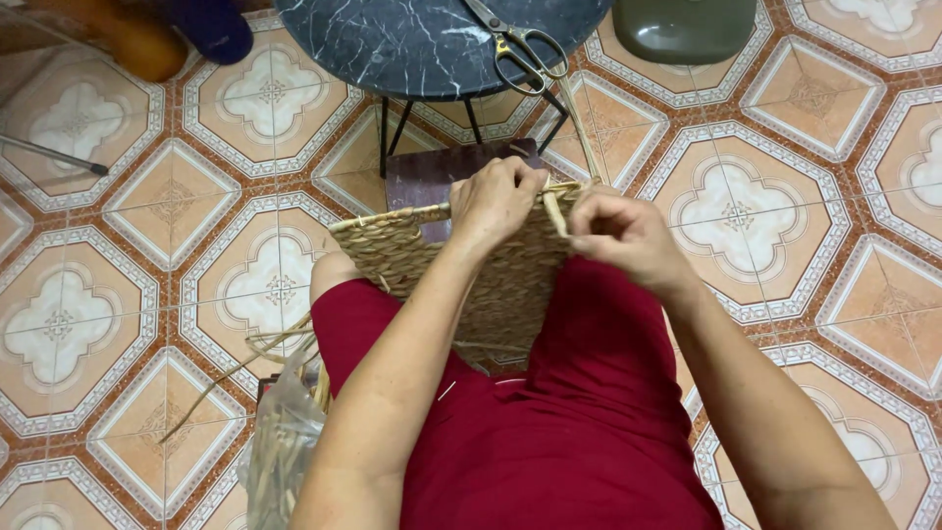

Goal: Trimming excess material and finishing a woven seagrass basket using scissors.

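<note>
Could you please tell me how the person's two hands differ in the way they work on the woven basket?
The left hand curls over the woven basket rim from above, knuckles up, while the right hand sits at the rim's end. The left hand grips the rim itself; the right hand pinches a pale straw strand between its fingers. Both are bare and touch the basket, held over the lap.

patterned floor tiles (775, 211) in orange and cream cover the room. at the far edge stands a round dark marble-look table (412, 44) on thin black legs, a grey-green stool (684, 27) to its right.
</note>
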